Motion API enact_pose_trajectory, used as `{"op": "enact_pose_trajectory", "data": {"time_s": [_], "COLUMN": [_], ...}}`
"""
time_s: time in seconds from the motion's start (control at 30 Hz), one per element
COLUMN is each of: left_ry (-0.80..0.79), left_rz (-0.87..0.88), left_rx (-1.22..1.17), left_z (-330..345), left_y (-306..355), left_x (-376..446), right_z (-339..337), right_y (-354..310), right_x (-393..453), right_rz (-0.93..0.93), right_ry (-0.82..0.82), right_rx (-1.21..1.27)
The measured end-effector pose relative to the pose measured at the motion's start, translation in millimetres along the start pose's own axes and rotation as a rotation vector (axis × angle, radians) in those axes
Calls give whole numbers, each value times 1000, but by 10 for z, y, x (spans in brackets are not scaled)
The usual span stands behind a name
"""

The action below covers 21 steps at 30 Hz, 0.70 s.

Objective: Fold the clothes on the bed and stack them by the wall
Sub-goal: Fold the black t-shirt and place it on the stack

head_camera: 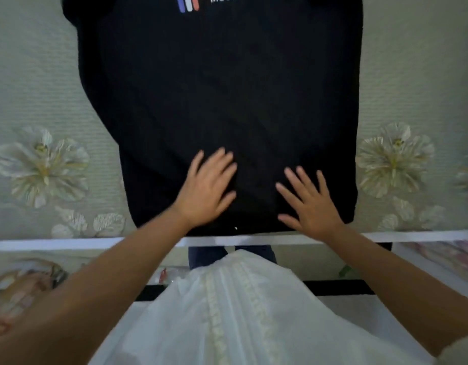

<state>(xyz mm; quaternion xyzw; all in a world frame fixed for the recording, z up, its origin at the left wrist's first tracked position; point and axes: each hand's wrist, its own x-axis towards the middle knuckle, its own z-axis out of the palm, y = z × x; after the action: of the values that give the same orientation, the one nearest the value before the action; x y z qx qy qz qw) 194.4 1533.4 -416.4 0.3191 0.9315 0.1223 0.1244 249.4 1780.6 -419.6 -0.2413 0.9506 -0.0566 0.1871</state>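
Black shirt (222, 101) lies spread flat on the bed (38, 96), both hands pressing it, fingers straight.

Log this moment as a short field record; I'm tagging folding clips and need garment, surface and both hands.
garment: black T-shirt, spread flat, print at its far end
surface: floral bedcover
left hand: open, fingers spread, flat on the shirt near its hem
right hand: open, fingers spread, flat on the shirt near its hem
fold state: not yet folded
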Motion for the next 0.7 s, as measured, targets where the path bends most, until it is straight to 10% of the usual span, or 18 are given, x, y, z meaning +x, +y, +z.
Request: {"op": "enact_pose_trajectory", "data": {"time_s": [0.13,0.53,0.7], "left_ry": [-296,-90,-2], "left_rz": [-110,-73,-377], "left_rx": [50,-10,69], "left_z": [138,83,-28], "left_y": [281,4,-104], "left_x": [-881,-1058,-1062], "right_z": [88,-146,-191], "right_y": [23,188,246], "right_x": [-421,-391,-310], "right_rz": [-69,-193,-91], "right_ry": [-109,-107,-45], "right_rx": [-110,-229,-221]}}
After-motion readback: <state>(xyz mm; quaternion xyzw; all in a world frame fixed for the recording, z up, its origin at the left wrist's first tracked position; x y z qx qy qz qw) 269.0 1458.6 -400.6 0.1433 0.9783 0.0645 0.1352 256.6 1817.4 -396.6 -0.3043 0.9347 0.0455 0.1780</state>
